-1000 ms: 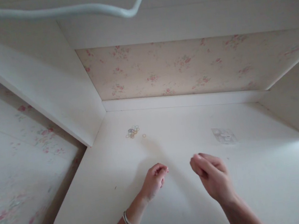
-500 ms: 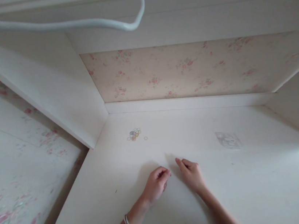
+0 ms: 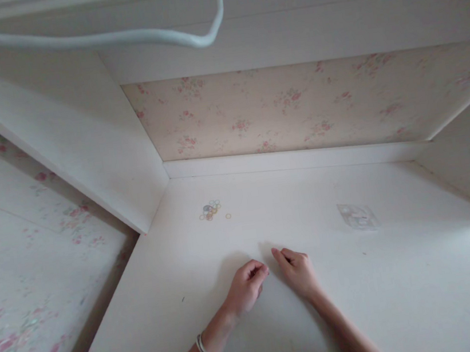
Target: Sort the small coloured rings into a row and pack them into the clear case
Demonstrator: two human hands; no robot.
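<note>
My left hand, with silver bangles on its wrist, rests on the white desk with fingers curled into a loose pinch. My right hand lies just to its right, fingers bent and tips close to the left hand's. What the fingers pinch, if anything, is too small to see. A small heap of thin coloured rings lies farther back on the left of the desk, one loose ring beside it. A small clear plastic bag lies at the right.
The desk sits in an alcove with white side panels and floral wallpaper behind. A white shelf runs overhead and a pale cable hangs across the top. The desk's front edge is just under my forearms.
My right hand has moved left and down onto the desk, closing up to the left hand. The left hand has hardly moved.
</note>
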